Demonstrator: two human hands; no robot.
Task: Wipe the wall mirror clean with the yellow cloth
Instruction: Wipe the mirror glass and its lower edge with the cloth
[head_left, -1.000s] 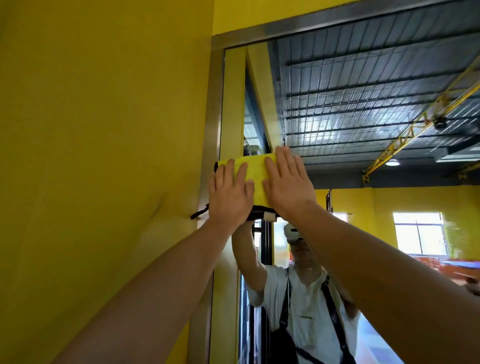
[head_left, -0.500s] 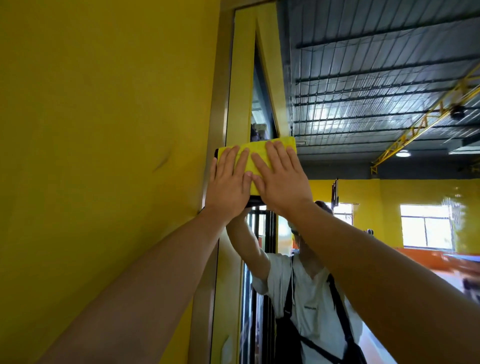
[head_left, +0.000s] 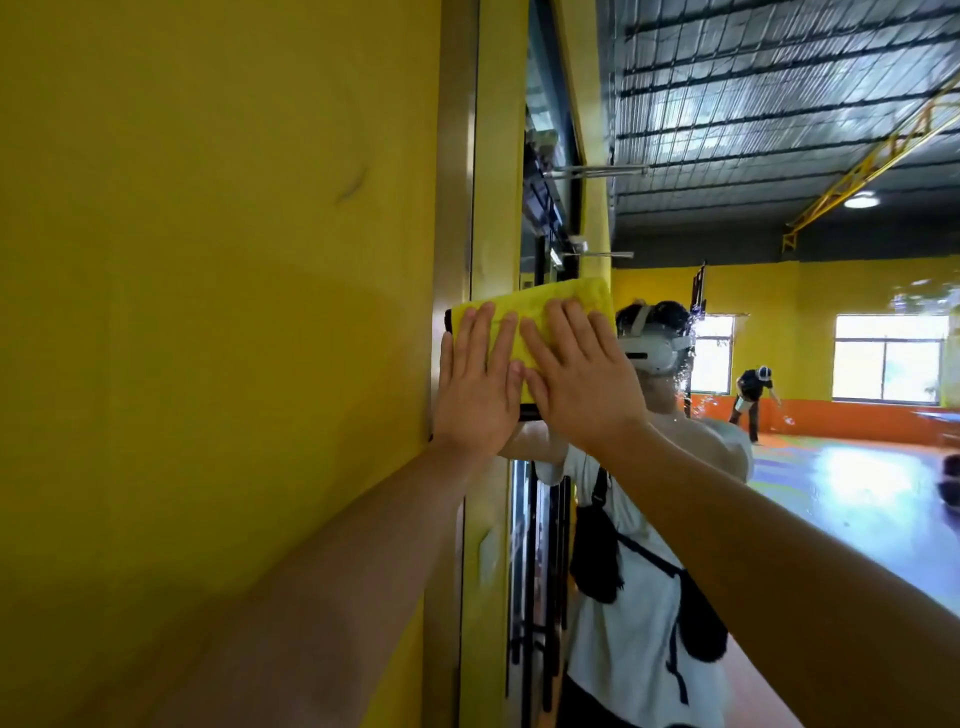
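Here, two bare forearms rise from the lower edge of the view toward the yellow cloth (head_left: 524, 306); the left one runs close along the yellow wall (head_left: 208, 260), and the right one comes in from the lower right. The left hand (head_left: 475, 384) lies flat on the left half of the cloth, palm to it; its fingers are straight, close together and point up, so it presses and grips nothing. The right hand (head_left: 576, 379) lies flat on the right half of the cloth; its fingers are also straight, a little spread and tilted to the upper left, and they touch the left hand at the side. The cloth is folded to a band with a dark edge at its left end and below; it is pressed on the wall mirror (head_left: 779, 130) at the glass's left side, and its left end reaches over the metal frame (head_left: 452, 208). Right of the cloth the glass reflects the person, with a white headset (head_left: 652, 353), a white shirt and black straps; farther right of the cloth, deep in the reflection, a second person (head_left: 750, 402) bends over an orange floor near bright windows.
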